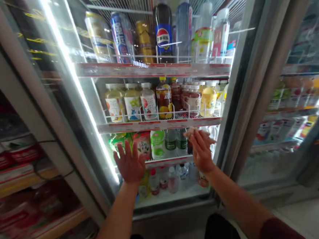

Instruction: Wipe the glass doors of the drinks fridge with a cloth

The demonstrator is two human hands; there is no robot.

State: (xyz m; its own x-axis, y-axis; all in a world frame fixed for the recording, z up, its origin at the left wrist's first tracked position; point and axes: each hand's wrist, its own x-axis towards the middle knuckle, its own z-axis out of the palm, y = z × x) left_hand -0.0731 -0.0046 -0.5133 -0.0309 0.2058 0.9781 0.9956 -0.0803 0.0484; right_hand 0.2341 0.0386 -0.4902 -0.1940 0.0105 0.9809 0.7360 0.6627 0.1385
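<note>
I face an open drinks cooler with wire shelves (159, 124) full of bottles and cans. My left hand (130, 164) is raised in front of the third shelf, fingers spread and flat, holding nothing, next to a green bottle (119, 140) and a red-and-white carton (142, 144). My right hand (202, 150) reaches toward the right end of the same shelf, fingers stretched out near clear bottles (175, 140). Something small and pale shows at its fingertips; I cannot make it out.
The cooler door (280, 89) stands open to the right, more drinks showing through its glass. A lit strip (72, 85) runs down the cooler's left frame. Wooden shelves (24, 180) with red packets stand at the left. Small bottles (169, 179) fill the bottom shelf.
</note>
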